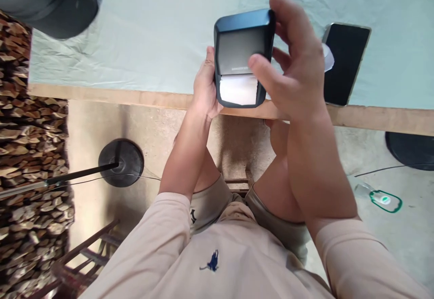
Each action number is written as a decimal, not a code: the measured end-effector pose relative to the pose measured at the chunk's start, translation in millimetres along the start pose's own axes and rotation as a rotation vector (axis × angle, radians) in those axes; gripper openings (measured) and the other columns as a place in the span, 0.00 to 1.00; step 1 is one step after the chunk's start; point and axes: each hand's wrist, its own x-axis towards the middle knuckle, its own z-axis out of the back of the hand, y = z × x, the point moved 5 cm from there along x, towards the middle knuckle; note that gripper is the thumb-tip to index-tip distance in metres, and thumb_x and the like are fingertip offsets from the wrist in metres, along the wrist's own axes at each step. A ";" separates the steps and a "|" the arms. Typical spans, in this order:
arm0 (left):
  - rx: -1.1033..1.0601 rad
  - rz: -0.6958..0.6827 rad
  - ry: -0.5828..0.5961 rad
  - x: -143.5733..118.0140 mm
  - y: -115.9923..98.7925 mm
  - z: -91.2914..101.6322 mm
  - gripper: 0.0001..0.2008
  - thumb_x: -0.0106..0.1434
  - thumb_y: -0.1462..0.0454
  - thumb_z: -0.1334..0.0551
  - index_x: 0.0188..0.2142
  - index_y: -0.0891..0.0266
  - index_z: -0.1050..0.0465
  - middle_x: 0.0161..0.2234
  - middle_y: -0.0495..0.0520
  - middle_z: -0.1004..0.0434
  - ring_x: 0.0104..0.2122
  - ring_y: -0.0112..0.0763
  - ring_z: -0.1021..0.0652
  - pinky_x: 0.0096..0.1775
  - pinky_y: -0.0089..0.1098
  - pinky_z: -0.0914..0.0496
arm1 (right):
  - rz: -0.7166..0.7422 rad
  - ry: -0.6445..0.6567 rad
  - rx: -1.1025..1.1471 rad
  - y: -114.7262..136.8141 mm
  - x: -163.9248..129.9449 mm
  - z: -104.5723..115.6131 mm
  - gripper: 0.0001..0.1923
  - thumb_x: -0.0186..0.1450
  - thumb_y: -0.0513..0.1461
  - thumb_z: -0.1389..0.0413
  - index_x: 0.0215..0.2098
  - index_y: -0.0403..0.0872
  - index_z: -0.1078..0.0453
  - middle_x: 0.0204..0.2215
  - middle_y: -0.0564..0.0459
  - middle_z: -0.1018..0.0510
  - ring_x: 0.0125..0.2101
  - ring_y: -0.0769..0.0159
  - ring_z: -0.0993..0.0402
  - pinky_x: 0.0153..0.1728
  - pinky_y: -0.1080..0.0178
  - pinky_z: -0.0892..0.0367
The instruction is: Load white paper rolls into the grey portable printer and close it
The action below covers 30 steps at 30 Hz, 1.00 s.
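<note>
Currently both hands have the small dark printer (242,59) up in the air over the near edge of the bench (135,41), not resting on it. Left hand (205,86) is wrapped around the printer's left side, grip closed on the casing. Right hand (291,64) grips it from the right: fingers curled over the top right corner, thumb (262,71) laid across the front at the edge of the lid, just above the white paper (239,89) showing in the lower opening.

A black phone (344,62) lies flat on the bench at the near edge, just right of the right hand, one corner close to overhanging. Something small and white (328,57) sits between hand and phone; I can't tell what.

Risks as I read them:
- The printer hangs above the gap between bench edge and knees. If either grip slackens, it would likely drop to the concrete floor (152,123).
- The thumb is close to the paper; pressure there could crease it or skew the roll.
- The right wrist is near the phone; a sideways sweep could knock it off the edge.
</note>
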 end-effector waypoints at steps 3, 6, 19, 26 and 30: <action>0.063 -0.039 0.043 4.3 0.7 3.2 0.21 0.59 0.51 0.50 0.47 0.57 0.35 0.43 0.49 0.28 0.60 0.37 0.47 0.57 0.42 0.41 | -0.005 0.139 -0.002 2.9 2.2 1.5 0.34 0.54 0.42 0.46 0.56 0.53 0.54 0.55 0.57 0.47 0.54 0.75 0.46 0.46 0.74 0.33; 0.105 -0.023 -0.022 5.9 1.2 7.2 0.20 0.56 0.48 0.47 0.44 0.55 0.33 0.43 0.48 0.28 0.59 0.39 0.45 0.56 0.41 0.39 | -0.011 0.107 -0.071 3.3 5.3 8.3 0.34 0.51 0.44 0.44 0.54 0.53 0.50 0.53 0.55 0.46 0.51 0.74 0.43 0.40 0.75 0.32; 0.103 -0.119 -0.007 -15.4 -5.2 -39.8 0.15 0.64 0.65 0.56 0.44 0.61 0.34 0.46 0.51 0.30 0.59 0.39 0.46 0.57 0.45 0.42 | 0.124 0.068 -0.469 12.6 18.7 17.0 0.09 0.58 0.42 0.53 0.35 0.49 0.35 0.33 0.60 0.30 0.40 0.71 0.35 0.43 0.65 0.37; 0.222 -0.118 -0.072 -16.9 -6.8 -41.0 0.16 0.62 0.66 0.55 0.44 0.52 0.34 0.40 0.45 0.26 0.58 0.34 0.42 0.58 0.38 0.41 | -0.119 0.265 -0.675 3.3 23.1 5.2 0.21 0.53 0.42 0.49 0.46 0.58 0.40 0.38 0.53 0.30 0.44 0.55 0.37 0.40 0.48 0.38; 0.204 -0.126 -0.089 -15.2 -6.9 -42.8 0.16 0.63 0.64 0.56 0.45 0.57 0.35 0.40 0.48 0.26 0.57 0.34 0.39 0.55 0.37 0.37 | -0.065 0.247 -0.571 12.7 22.6 12.5 0.18 0.51 0.40 0.48 0.41 0.56 0.38 0.35 0.58 0.30 0.38 0.63 0.34 0.38 0.56 0.36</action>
